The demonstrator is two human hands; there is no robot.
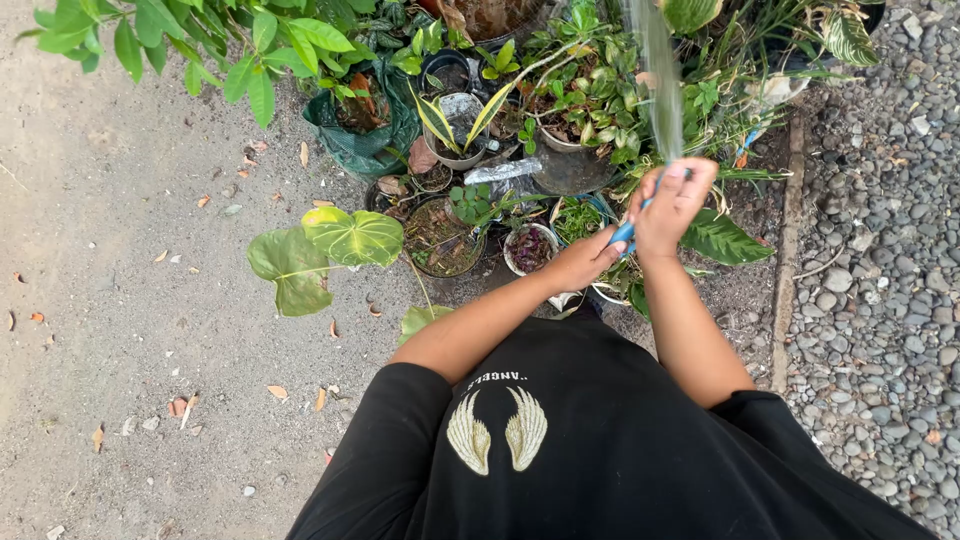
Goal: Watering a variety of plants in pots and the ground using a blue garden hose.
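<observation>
Two hands grip a blue hose [624,233], the left hand [583,262] closed low on it, the right hand [672,205] clamped at its tip, fanning water [660,80] over crowded potted plants [470,200], where a hard jet could wash soil out.

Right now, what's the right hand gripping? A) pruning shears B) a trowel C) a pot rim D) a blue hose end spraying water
D: the right hand is closed around a blue hose end, and a stream of water shoots from it over the potted plants, while the left hand holds the hose just behind.
</observation>
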